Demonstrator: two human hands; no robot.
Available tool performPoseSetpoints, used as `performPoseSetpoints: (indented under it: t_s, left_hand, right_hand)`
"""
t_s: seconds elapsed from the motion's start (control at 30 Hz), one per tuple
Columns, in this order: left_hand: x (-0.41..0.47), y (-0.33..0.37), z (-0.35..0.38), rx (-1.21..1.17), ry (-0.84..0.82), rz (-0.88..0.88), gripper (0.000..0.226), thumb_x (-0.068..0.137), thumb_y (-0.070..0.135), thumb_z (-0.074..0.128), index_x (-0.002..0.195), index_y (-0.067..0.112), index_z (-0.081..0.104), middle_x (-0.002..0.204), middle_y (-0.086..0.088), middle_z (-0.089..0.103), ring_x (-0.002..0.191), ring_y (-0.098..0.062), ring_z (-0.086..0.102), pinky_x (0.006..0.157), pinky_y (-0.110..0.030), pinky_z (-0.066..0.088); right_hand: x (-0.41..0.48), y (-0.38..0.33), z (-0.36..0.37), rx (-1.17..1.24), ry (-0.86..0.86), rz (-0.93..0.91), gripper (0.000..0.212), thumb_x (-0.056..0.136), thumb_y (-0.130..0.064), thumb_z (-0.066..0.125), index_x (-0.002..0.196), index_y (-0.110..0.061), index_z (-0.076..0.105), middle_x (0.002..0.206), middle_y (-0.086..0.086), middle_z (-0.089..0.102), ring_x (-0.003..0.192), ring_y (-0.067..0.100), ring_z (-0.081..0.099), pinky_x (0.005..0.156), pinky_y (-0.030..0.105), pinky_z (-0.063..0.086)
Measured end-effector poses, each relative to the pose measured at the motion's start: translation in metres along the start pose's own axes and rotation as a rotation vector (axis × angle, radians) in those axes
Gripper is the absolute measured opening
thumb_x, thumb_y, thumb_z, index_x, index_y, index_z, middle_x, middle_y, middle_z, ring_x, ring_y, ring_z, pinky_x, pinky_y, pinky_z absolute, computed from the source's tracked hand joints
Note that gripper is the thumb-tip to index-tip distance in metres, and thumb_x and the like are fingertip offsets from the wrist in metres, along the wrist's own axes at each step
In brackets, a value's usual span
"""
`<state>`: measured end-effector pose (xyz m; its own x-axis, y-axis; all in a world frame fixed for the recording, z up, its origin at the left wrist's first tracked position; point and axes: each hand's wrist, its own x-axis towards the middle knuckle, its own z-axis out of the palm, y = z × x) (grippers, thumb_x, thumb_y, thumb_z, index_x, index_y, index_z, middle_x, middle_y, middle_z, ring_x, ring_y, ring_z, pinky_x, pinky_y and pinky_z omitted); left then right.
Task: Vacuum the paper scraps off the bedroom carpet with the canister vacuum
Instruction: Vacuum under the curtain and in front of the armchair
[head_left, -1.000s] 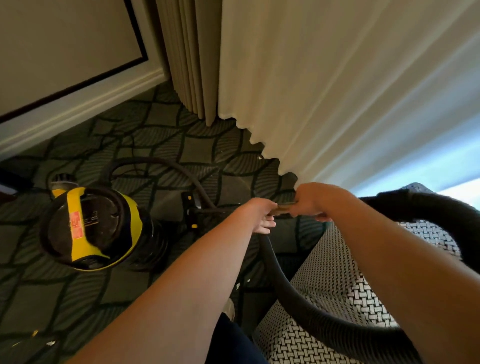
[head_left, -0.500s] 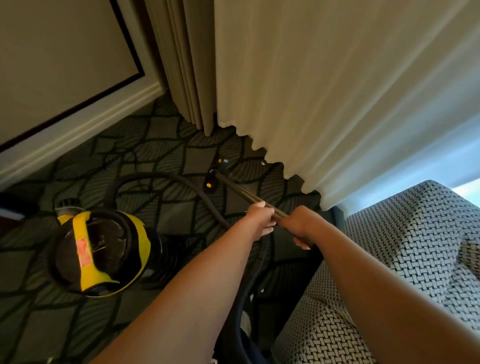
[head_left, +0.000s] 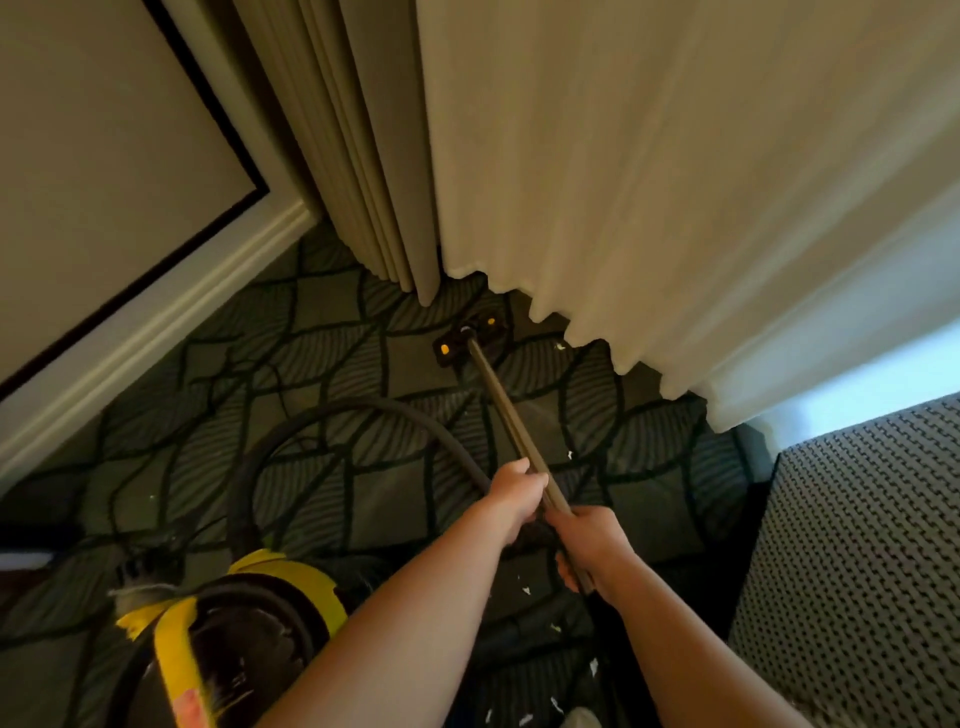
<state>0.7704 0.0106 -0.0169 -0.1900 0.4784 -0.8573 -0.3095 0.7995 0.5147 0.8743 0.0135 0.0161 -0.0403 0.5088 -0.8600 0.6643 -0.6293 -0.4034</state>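
At 11 o'clock from the nearer left hand (head_left: 511, 499) lies the floor head (head_left: 470, 340). Left hand and right hand (head_left: 592, 545) grip the 11-to-5 wand (head_left: 498, 400).

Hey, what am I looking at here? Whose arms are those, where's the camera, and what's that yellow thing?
The camera sits on a person's head, looking down, so both arms are theirs. The left hand and right hand grip the metal wand of a vacuum cleaner; its floor head rests on the patterned carpet by the curtain. The yellow thing is the canister vacuum, its dark hose looping across the carpet. White paper scraps lie on the carpet.
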Motion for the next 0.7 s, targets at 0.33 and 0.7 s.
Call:
performPoseSetpoints:
  t_s: [0.33, 0.7]
  left_hand:
    - [0.073, 0.01, -0.041, 0.107, 0.114, -0.043, 0.044, 0.093, 0.01, 0.056, 0.135, 0.005, 0.044, 0.114, -0.016, 0.06, 0.1, -0.03, 0.064, 0.079, -0.037, 0.056]
    - [0.077, -0.021, -0.031, 0.273, 0.053, -0.158, 0.032, 0.096, 0.012, 0.051, 0.127, 0.003, 0.049, 0.101, -0.015, 0.059, 0.088, -0.027, 0.061, 0.064, -0.033, 0.055]
  right_hand:
    - [0.056, -0.025, 0.058, 0.186, 0.009, 0.098, 0.038, 0.093, -0.041, 0.062, 0.087, -0.004, 0.067, 0.052, 0.006, 0.057, 0.035, 0.017, 0.051, 0.038, 0.022, 0.042]
    - [0.056, 0.01, 0.069, 0.045, -0.151, 0.181, 0.044, 0.103, -0.048, 0.036, 0.106, -0.008, 0.053, 0.069, 0.009, 0.057, 0.054, 0.019, 0.055, 0.046, 0.027, 0.048]
